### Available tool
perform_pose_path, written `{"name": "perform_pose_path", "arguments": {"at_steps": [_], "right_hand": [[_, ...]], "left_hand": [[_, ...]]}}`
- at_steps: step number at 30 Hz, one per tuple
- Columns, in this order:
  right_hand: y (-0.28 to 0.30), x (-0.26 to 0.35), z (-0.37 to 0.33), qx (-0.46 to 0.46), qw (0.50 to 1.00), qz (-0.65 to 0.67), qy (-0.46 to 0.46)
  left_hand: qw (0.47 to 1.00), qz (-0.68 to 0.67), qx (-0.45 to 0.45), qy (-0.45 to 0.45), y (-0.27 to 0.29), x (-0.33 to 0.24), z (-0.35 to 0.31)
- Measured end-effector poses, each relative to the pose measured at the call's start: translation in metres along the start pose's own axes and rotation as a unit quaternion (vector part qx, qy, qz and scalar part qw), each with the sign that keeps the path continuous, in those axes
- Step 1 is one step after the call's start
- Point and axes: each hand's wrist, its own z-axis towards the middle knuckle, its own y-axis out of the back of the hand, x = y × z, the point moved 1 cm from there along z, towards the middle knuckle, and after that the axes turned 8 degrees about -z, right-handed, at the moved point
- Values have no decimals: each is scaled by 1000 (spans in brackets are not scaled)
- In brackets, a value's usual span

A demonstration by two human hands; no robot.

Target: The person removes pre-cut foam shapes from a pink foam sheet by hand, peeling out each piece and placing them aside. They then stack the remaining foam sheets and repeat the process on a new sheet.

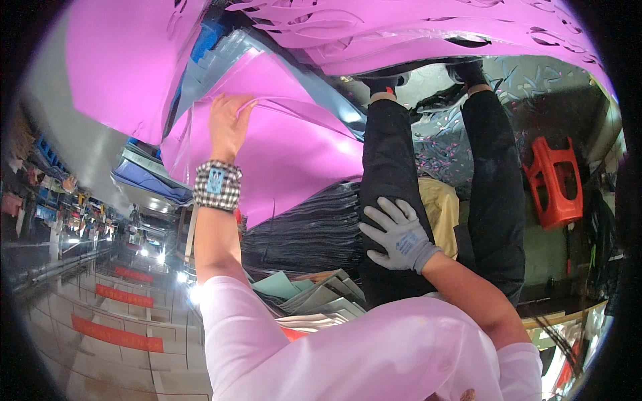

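My bare left hand (231,123), with a black-and-white checked band (217,185) round the wrist, is closed at the far edge of a pink sheet (294,150). Its fingers curl over the edge, and the sheet bows up there. Under and behind it lie more pink sheets, on grey and blue ones. My right hand (398,237), in a grey work glove, rests with spread fingers on my black-trousered thigh (391,160) and holds nothing. Between my left forearm and that thigh stands a tall stack of thin black sheets (307,220).
Pink sheets with slender cut-outs (428,30) hang across the far side; a plain pink sheet (124,67) is at far left. Scraps litter the floor (441,150). A red plastic stool (558,180) stands to the right. Mixed sheets (314,294) lie near my body.
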Motion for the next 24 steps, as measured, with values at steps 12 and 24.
{"name": "perform_pose_path", "arguments": {"at_steps": [12,24], "right_hand": [[-6,-4,-4,6,1000,3,2],[-6,-3,-2,-14,1000,9,11]], "left_hand": [[993,-3,-111,34,-6,-12,-49],[905,22,313,287,4,0,83]]}}
